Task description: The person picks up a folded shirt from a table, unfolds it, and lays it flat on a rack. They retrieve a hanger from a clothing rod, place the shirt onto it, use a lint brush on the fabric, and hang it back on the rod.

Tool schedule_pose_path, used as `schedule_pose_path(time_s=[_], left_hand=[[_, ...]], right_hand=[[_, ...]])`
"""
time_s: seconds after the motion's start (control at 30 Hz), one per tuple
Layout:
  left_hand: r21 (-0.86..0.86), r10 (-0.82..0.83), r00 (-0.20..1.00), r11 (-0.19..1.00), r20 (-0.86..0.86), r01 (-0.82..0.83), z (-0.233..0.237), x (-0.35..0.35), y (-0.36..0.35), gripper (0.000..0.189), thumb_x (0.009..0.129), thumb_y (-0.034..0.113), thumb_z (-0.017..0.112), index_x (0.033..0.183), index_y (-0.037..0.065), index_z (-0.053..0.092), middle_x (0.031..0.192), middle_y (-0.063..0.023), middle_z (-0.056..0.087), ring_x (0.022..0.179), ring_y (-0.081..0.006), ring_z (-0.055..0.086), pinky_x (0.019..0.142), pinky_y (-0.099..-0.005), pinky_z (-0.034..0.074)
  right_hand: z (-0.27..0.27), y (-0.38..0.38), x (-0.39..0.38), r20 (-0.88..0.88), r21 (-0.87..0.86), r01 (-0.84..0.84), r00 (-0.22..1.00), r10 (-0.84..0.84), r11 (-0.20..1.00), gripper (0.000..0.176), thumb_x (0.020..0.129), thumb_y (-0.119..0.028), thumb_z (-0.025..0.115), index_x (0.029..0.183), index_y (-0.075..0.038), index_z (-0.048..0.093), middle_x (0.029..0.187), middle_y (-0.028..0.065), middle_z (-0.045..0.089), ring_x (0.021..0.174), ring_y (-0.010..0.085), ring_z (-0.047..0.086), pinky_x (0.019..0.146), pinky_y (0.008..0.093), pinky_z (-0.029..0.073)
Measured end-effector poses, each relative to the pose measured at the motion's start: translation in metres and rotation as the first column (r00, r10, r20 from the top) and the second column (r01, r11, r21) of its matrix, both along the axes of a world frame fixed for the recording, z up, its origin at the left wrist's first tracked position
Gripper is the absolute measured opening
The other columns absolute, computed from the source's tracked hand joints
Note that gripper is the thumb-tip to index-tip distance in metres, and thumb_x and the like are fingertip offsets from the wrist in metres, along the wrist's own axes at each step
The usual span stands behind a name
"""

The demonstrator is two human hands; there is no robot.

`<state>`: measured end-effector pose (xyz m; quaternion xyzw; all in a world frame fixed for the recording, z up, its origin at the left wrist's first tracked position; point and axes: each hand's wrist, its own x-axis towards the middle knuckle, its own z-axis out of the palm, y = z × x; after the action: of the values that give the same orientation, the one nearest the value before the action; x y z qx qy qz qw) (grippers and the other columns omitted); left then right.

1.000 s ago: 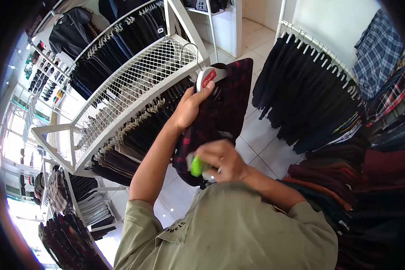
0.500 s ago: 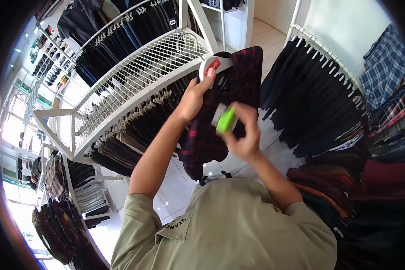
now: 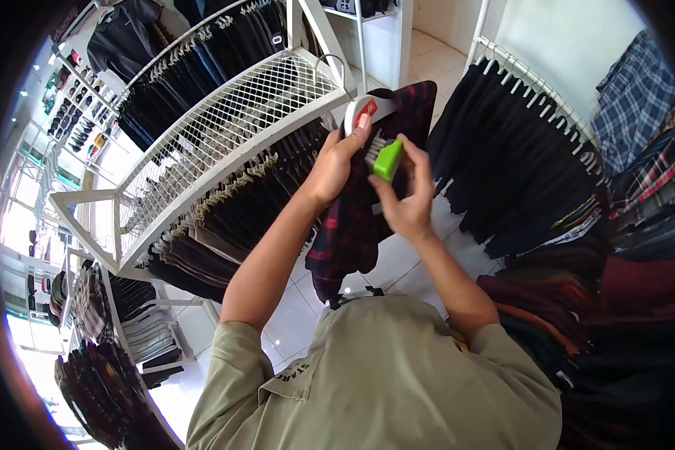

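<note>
My left hand (image 3: pixel 337 163) is closed around a white hanger (image 3: pixel 355 111) with a red label, thumb pressed on the label. From this hanger hangs a dark red and black checked shirt (image 3: pixel 345 244), its lower part dangling over the floor. A green brush (image 3: pixel 388 160) with pale bristles is gripped between the thumb and fingers of my right hand (image 3: pixel 410 199). The bristles point left and lie over the dark inside of the shirt near its collar, close beside my left hand.
A white rack with a mesh top (image 3: pixel 225 124) and rows of dark hanging clothes runs along the left. Black trousers (image 3: pixel 514 142) hang from a white rail at the right. Dark folded garments (image 3: pixel 637 300) lie lower right, below a blue checked shirt (image 3: pixel 637 97). White floor tiles (image 3: pixel 292 322) show below.
My right hand has moved the brush up along the shirt, closer to the collar and the hanger. The hanger in my left hand has shifted slightly right.
</note>
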<state>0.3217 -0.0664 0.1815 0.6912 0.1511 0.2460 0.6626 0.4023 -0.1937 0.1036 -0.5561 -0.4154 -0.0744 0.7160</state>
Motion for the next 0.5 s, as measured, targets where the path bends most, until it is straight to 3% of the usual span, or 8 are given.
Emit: schedule_pose_path(time_s=[0.07,0.13,0.2,0.23,0.33,0.4,0.47,0.5], left_hand=[[0.015,0.072,0.996,0.997,-0.058,-0.071,0.002,0.003,0.004,0.071,0.101,0.057,0.059,0.131,-0.007,0.058,0.124,-0.0115,0.060,0.119,-0.0169,0.050,0.107,-0.0292,0.036],[-0.029,0.093,0.994,0.995,-0.056,-0.094,-0.005,0.004,0.026,0.071,0.100,0.058,0.060,0.128,-0.007,0.059,0.120,-0.0107,0.060,0.114,-0.0166,0.049,0.106,-0.0293,0.036],[-0.010,0.121,0.987,0.992,-0.109,-0.123,0.004,-0.005,0.025,0.071,0.100,0.058,0.060,0.128,-0.007,0.060,0.120,-0.0109,0.060,0.114,-0.0163,0.049,0.105,-0.0296,0.036],[0.001,0.125,0.988,0.992,-0.086,-0.125,0.006,-0.007,0.023,0.071,0.100,0.058,0.060,0.127,-0.007,0.061,0.119,-0.0106,0.060,0.114,-0.0162,0.049,0.105,-0.0294,0.036],[0.015,0.117,0.991,0.993,-0.070,-0.116,0.013,-0.012,0.008,0.071,0.100,0.057,0.060,0.126,-0.009,0.061,0.115,-0.0095,0.061,0.112,-0.0166,0.050,0.105,-0.0293,0.036],[-0.001,0.090,0.995,0.996,-0.041,-0.090,0.008,-0.008,0.002,0.069,0.100,0.057,0.060,0.123,-0.009,0.062,0.111,-0.0079,0.061,0.107,-0.0160,0.050,0.102,-0.0292,0.038],[-0.006,0.126,0.991,0.992,-0.051,-0.127,0.005,-0.006,0.003,0.069,0.100,0.056,0.061,0.123,-0.009,0.062,0.111,-0.0078,0.061,0.107,-0.0160,0.051,0.102,-0.0293,0.038],[-0.008,0.171,0.983,0.985,-0.062,-0.172,0.006,-0.005,0.007,0.068,0.100,0.055,0.061,0.122,-0.008,0.062,0.112,-0.0078,0.061,0.107,-0.0159,0.051,0.102,-0.0295,0.039]], right_hand=[[-0.005,-0.010,-0.037,0.143,-0.041,-0.063,0.987,0.068,0.997,0.066,0.077,-0.008,0.086,0.136,-0.002,0.058,0.130,0.0178,0.062,0.117,0.0341,0.062,0.101,0.0417,0.050],[-0.016,-0.036,-0.068,0.312,-0.235,-0.365,0.849,0.426,0.901,0.067,0.076,-0.009,0.086,0.137,-0.006,0.060,0.131,0.0141,0.062,0.120,0.0328,0.062,0.104,0.0425,0.050],[-0.024,-0.050,-0.078,0.245,-0.350,-0.533,0.742,0.624,0.770,0.068,0.074,-0.009,0.087,0.137,-0.009,0.061,0.131,0.0121,0.064,0.122,0.0322,0.062,0.107,0.0438,0.049],[-0.024,-0.052,-0.074,0.160,-0.286,-0.500,0.816,0.555,0.818,0.070,0.073,-0.010,0.088,0.138,-0.008,0.061,0.132,0.0131,0.064,0.123,0.0325,0.061,0.109,0.0434,0.048],[-0.003,-0.028,-0.028,0.142,-0.083,-0.085,0.985,0.096,0.993,0.068,0.077,-0.010,0.088,0.135,0.003,0.056,0.127,0.0202,0.063,0.113,0.0335,0.063,0.099,0.0417,0.050],[-0.006,0.002,-0.001,0.012,0.028,-0.008,1.000,0.008,1.000,0.065,0.080,-0.010,0.085,0.136,0.003,0.054,0.128,0.0198,0.062,0.116,0.0356,0.062,0.100,0.0419,0.049],[-0.004,-0.001,-0.034,0.168,-0.037,0.026,0.986,-0.020,0.999,0.064,0.080,-0.008,0.083,0.136,0.002,0.055,0.129,0.0204,0.062,0.117,0.0364,0.061,0.101,0.0443,0.048],[-0.019,-0.009,-0.053,0.264,-0.058,-0.105,0.957,0.117,0.993,0.065,0.078,-0.009,0.084,0.136,-0.003,0.056,0.133,0.0195,0.060,0.119,0.0374,0.060,0.105,0.0465,0.047]])
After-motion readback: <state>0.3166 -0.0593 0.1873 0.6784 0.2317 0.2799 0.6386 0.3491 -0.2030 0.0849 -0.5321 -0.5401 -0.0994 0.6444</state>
